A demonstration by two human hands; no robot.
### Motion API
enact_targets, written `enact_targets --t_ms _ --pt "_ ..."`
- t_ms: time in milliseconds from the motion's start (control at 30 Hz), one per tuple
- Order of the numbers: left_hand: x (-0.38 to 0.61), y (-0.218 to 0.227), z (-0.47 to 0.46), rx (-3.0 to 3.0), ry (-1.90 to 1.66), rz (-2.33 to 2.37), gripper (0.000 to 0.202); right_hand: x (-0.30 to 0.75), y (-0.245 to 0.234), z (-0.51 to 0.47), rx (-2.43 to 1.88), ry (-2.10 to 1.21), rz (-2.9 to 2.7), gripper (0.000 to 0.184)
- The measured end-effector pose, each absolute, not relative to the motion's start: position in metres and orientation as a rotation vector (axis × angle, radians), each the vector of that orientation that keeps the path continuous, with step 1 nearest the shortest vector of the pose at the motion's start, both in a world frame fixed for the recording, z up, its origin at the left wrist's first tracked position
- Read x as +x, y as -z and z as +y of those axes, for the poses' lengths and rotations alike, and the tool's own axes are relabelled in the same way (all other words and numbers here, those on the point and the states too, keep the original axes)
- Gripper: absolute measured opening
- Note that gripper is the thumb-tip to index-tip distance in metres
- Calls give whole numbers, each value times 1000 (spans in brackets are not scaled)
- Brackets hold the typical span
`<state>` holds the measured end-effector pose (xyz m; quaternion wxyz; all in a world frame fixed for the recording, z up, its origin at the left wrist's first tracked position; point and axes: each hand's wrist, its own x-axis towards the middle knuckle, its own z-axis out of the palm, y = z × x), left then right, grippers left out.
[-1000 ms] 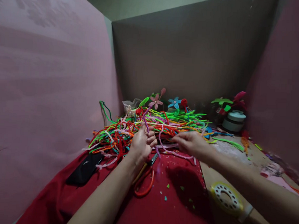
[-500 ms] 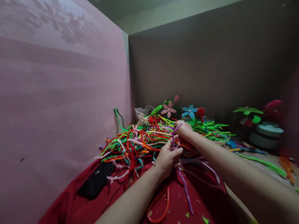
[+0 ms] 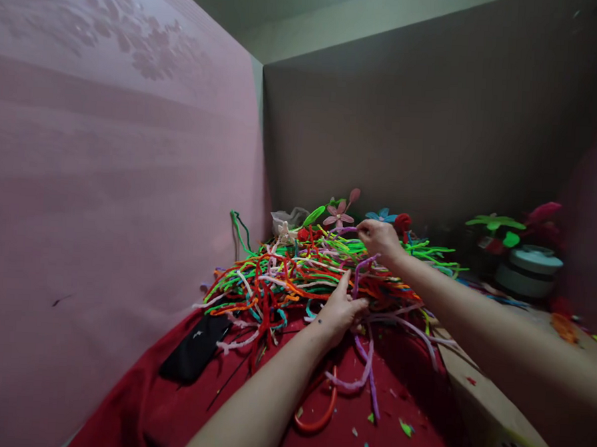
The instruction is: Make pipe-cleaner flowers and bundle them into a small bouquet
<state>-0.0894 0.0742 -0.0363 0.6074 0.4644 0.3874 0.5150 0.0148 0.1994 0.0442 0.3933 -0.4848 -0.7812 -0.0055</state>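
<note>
My left hand [image 3: 341, 312] is low in front of the pile, index finger and thumb apart. A purple pipe cleaner [image 3: 374, 391] runs through it, one end rising bent above the fingers, the other hanging over the red cloth. Its remaining fingers seem closed on that strand, though partly hidden. Higher and to the right, my right hand [image 3: 380, 240] pinches another purple strand [image 3: 345, 230], which stretches left over the heap. Beneath both hands spreads a pile of pipe cleaners [image 3: 296, 277] in green, red, orange, pink and white.
A black phone [image 3: 192, 351] lies at the left on the red cloth [image 3: 168, 417]. An orange-red loop [image 3: 318, 426] and scraps sit in front. Behind the pile stand a pink flower [image 3: 339, 215] and a blue flower [image 3: 381, 215]. A pale lidded pot [image 3: 529, 270] stands right.
My right hand has moved up and away from my left, now with a purple strand stretching left from its fingers. My left index finger has straightened. A pale purple strand now curves below my left hand.
</note>
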Motion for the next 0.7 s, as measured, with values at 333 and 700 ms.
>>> enact_targets --t_ms 333,700 --pt "-93 22 72 939 -1363 822 83 51 -125 166 -597 -577 -1220 10" --pt "-102 -2 64 734 -1478 410 28 33 -50 90 -875 -1557 -1511 24"
